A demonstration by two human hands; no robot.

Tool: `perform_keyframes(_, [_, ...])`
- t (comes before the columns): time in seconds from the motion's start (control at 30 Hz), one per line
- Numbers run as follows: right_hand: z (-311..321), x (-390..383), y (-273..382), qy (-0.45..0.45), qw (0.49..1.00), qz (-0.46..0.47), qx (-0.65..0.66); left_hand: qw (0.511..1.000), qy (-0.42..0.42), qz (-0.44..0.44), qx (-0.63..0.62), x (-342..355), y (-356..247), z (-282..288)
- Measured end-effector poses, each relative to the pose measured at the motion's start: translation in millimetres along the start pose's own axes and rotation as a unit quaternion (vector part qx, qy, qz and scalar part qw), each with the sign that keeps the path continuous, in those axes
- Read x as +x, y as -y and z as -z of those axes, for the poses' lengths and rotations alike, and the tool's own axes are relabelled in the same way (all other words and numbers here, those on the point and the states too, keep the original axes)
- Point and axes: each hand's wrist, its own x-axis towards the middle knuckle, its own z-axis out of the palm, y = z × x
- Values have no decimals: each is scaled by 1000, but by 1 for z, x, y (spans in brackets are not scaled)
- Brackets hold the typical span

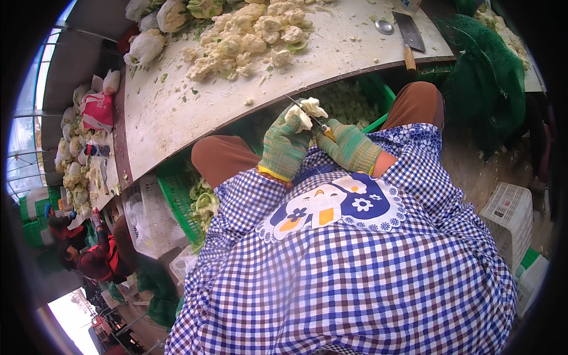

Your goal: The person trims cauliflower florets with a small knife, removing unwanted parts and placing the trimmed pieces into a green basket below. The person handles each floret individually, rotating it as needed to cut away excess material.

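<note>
Green knitted gloves cover both hands, which meet above the lap at the near edge of the counter (pixel 177 112). The left hand (pixel 285 148) is curled around a white cauliflower piece (pixel 305 113), its fingers closed on the floret from below and the side. The right hand (pixel 349 145) is clenched on the handle of a small knife (pixel 307 113), whose thin blade lies across the cauliflower piece, touching it. Beneath the hands sits a green crate (pixel 177 195) with leaf trimmings in it, partly hidden by a blue-and-white checked apron (pixel 355 272). On the counter, well apart from the hands, lies a heap of cut florets (pixel 248 35), and to the right a cleaver (pixel 408 35) with a wooden handle beside a small round metal lid (pixel 384 26). A white crate (pixel 512 216) stands on the floor at the right.
</note>
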Motion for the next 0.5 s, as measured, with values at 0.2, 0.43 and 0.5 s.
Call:
perform_keyframes(0.2, [6, 1, -31, 16, 975, 2, 221, 996, 22, 35, -78, 8, 8, 5])
perform_keyframes(0.43, [13, 7, -12, -83, 945, 44, 314, 1000, 21, 1, -2, 15, 18, -4])
perform_keyframes(0.5, [18, 12, -11, -114, 934, 72, 331, 997, 68, 9, 30, 16, 18, -7])
